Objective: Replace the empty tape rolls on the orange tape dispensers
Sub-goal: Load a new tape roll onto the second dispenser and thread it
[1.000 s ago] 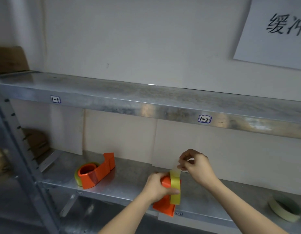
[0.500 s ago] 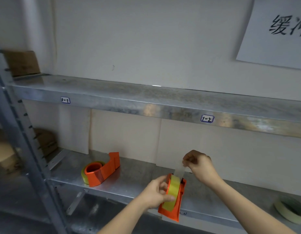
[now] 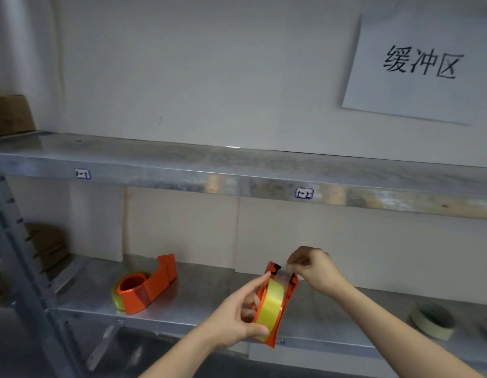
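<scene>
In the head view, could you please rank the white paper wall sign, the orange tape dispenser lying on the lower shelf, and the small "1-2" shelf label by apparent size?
1. White paper wall sign, partly cut off.
2. Orange tape dispenser lying on the lower shelf.
3. "1-2" shelf label.

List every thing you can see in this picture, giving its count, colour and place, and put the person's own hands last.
tape dispenser: 1, orange, holding a yellow roll, held above the lower shelf's front edge
second dispenser: 1, orange, lying on the lower shelf, left
loose tape roll: 1, pale, lower shelf, far right
shelves: 2, grey metal, upper and lower
shelf labels: 2, white, upper shelf's front edge
paper sign: 1, white, wall, top right
left hand: gripping the held dispenser
right hand: pinching the clear tape end at the dispenser's top
</scene>
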Demonstrator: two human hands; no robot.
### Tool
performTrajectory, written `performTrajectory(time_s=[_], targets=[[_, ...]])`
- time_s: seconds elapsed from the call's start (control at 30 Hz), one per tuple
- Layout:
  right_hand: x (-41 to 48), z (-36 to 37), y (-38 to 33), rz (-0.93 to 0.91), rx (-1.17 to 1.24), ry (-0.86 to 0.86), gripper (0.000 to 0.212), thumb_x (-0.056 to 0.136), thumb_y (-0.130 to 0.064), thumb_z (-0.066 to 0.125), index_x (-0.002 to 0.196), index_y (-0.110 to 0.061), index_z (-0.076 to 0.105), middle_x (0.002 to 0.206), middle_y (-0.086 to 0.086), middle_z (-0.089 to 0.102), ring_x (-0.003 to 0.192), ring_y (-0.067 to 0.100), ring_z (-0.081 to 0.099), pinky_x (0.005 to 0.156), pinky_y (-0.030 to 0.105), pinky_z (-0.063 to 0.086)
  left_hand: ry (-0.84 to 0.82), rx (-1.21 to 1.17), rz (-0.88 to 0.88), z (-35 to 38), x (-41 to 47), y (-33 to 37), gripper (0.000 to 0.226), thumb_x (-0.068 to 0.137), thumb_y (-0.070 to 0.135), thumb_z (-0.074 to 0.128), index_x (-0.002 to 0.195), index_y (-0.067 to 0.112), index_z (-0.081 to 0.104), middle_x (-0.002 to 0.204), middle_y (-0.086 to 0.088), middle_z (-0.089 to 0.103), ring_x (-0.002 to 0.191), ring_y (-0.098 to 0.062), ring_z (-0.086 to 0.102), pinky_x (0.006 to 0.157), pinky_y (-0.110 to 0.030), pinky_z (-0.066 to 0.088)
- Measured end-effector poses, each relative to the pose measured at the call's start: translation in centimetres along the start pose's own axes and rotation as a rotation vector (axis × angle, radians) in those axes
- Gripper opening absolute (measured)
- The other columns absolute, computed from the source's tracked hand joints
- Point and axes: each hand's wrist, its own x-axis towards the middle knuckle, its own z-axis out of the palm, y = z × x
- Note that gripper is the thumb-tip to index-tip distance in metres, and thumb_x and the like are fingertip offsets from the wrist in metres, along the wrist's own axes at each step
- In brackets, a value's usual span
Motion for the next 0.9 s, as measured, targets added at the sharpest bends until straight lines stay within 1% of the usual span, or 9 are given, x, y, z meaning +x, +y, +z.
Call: performTrajectory(time_s=[0.17,0.27,0.37,0.5,0.57,0.63,0.67,0.77,0.9], targets=[[-0.6,-0.8,0.7,0.025,-0.015,-0.056,0.017,0.080,-0.019,0.070,0.069,-0.029,0.062,0.092,-0.001,0.068,0.100,0.012,0.058,0.088,0.029,0.043,-0.008,0.043,0.088,0.5,0.1,0.7,0.094,0.074,0.000,0.077,0.138,0.056,0.037,0.091,-0.004,0.045,0.084,-0.014,0.055,0.089,-0.026,0.052],[-0.9,-1.4,0.9,0.040,-0.032,-0.075,0.007,0.082,-0.020,0.068,0.077,-0.022,0.064,0.088,-0.009,0.061,0.095,0.007,0.054,0.086,0.027,0.040,-0.053,0.045,0.111,0.9,0.2,1.2,0.092,0.076,0.001,0.076,0.137,0.058,0.037,0.091,-0.002,0.045,0.083,-0.013,0.056,0.084,-0.023,0.052],[-1.1,-2.0,1.0,0.045,0.018,-0.073,0.010,0.082,-0.017,0.069,0.075,-0.021,0.063,0.082,-0.010,0.062,0.089,0.011,0.059,0.087,0.027,0.043,-0.071,0.045,0.114,1.3,0.1,1.9,0.089,0.078,0.001,0.075,0.134,0.058,0.039,0.092,-0.001,0.045,0.084,-0.013,0.057,0.084,-0.025,0.053],[-1.6,-2.3,0.9,0.086,0.063,-0.081,0.013,0.082,-0.013,0.068,0.073,-0.019,0.062,0.083,0.003,0.065,0.081,0.016,0.059,0.075,0.028,0.046,-0.096,0.077,0.123,1.8,0.2,2.3,0.085,0.078,0.001,0.074,0.136,0.054,0.041,0.096,0.010,0.057,0.086,-0.015,0.057,0.092,-0.039,0.053],[-1.7,-2.5,0.8,0.091,0.057,-0.075,0.013,0.082,-0.012,0.068,0.072,-0.018,0.061,0.085,0.006,0.066,0.079,0.016,0.059,0.072,0.025,0.047,-0.105,0.090,0.113,2.0,0.3,2.3,0.085,0.079,0.000,0.073,0.137,0.054,0.041,0.101,0.004,0.060,0.087,-0.017,0.056,0.094,-0.046,0.051],[-1.8,-2.7,0.8,0.091,0.043,-0.079,0.012,0.082,-0.011,0.068,0.072,-0.016,0.062,0.085,0.008,0.067,0.077,0.016,0.060,0.068,0.023,0.047,-0.109,0.107,0.103,2.0,0.4,2.2,0.085,0.078,0.003,0.074,0.138,0.054,0.040,0.106,-0.013,0.057,0.089,-0.019,0.054,0.094,-0.051,0.050],[-1.8,-2.8,0.9,0.093,0.036,-0.078,0.013,0.082,-0.011,0.068,0.072,-0.016,0.062,0.085,0.008,0.068,0.077,0.016,0.061,0.069,0.024,0.047,-0.111,0.117,0.097,1.9,0.4,2.1,0.086,0.078,0.004,0.074,0.138,0.054,0.039,0.106,-0.014,0.055,0.089,-0.020,0.053,0.093,-0.052,0.050],[-1.9,-3.0,1.1,0.112,0.021,-0.032,0.018,0.081,-0.008,0.068,0.068,-0.018,0.060,0.082,0.008,0.068,0.078,0.020,0.063,0.074,0.033,0.051,-0.111,0.132,0.095,1.9,0.5,1.9,0.090,0.076,0.006,0.077,0.138,0.057,0.036,0.098,-0.006,0.047,0.086,-0.020,0.050,0.089,-0.053,0.050],[-1.8,-3.1,0.9,0.141,0.004,0.018,0.014,0.081,-0.009,0.068,0.071,-0.016,0.061,0.078,0.005,0.066,0.076,0.020,0.063,0.071,0.033,0.052,-0.103,0.099,0.093,1.9,0.5,2.1,0.091,0.075,0.005,0.078,0.136,0.058,0.037,0.093,-0.001,0.043,0.086,-0.018,0.051,0.091,-0.047,0.051]])
